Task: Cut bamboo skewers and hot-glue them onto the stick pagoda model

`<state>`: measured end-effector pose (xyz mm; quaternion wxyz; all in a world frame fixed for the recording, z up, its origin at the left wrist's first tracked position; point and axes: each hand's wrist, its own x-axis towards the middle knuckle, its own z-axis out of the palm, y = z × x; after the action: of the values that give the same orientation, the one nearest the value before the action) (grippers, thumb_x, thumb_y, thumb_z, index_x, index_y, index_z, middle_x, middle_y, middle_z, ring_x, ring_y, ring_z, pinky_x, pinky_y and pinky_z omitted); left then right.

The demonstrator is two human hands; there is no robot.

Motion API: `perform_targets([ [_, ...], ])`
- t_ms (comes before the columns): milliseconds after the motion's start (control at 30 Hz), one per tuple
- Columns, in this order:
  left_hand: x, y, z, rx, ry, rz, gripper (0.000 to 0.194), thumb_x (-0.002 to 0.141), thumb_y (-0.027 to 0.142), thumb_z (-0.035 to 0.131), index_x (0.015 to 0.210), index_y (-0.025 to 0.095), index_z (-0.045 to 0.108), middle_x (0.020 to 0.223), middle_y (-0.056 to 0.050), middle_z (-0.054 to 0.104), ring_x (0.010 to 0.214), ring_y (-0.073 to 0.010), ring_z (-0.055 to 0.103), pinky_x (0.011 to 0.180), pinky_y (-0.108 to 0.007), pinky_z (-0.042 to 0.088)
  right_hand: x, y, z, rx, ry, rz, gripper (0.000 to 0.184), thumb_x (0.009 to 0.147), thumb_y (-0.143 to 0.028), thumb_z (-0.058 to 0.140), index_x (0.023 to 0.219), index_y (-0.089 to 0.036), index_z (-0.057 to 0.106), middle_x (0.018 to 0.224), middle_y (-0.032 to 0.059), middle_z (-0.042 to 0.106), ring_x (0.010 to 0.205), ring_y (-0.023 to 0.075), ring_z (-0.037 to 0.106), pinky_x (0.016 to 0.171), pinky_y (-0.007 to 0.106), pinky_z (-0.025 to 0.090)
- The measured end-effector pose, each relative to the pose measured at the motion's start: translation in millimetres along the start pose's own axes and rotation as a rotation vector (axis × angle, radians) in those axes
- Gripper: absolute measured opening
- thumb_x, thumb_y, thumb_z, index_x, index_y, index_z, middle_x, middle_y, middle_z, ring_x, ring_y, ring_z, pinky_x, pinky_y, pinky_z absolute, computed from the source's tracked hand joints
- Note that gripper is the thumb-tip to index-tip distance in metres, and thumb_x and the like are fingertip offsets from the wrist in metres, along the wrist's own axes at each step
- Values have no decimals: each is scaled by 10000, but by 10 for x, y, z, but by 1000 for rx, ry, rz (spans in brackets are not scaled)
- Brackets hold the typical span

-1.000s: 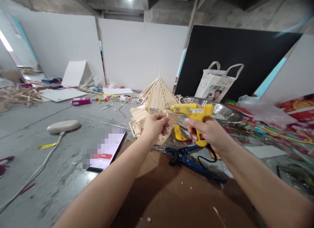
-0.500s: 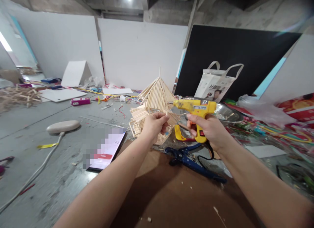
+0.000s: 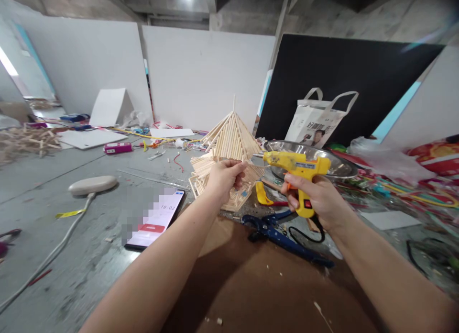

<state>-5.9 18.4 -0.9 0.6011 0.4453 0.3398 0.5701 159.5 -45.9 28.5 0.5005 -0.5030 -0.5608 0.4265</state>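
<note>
Your right hand (image 3: 315, 194) grips the glue gun (image 3: 294, 163), nozzle (image 3: 258, 155) seemingly held clear of your left hand (image 3: 224, 177), whose grasp cannot be told.

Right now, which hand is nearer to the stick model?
Left. The left hand is right in front of the stick model, though contact is unclear; the right hand is farther off to the model's right, holding the glue gun.
</note>
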Motion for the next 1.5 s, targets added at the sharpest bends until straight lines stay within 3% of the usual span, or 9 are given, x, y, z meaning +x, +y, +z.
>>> perform_targets([
  [667,44,19,5,-56,20,-19,208,652,238,623,590,137,452,444,51,471,297,-25,385,304,-141,259,6,46,-17,0,-21,-8,250,679,-365,586,552,-150,569,324,-32,452,304,77,418,354,212,383],
  [1033,46,3,9,-54,-1,-19,217,643,258,626,592,138,453,446,51,473,298,-27,381,302,-144,248,65,-13,176,5,-44,-38,224,689,-324,568,530,-167,551,335,-36,449,305,73,401,362,221,382],
  [1500,54,-14,-1,-67,-21,-6,219,638,264,631,600,140,454,451,53,473,293,-26,383,296,-144,245,100,26,169,63,-24,-24,225,695,-323,555,543,-158,569,360,-31,458,313,71,398,363,225,383],
])
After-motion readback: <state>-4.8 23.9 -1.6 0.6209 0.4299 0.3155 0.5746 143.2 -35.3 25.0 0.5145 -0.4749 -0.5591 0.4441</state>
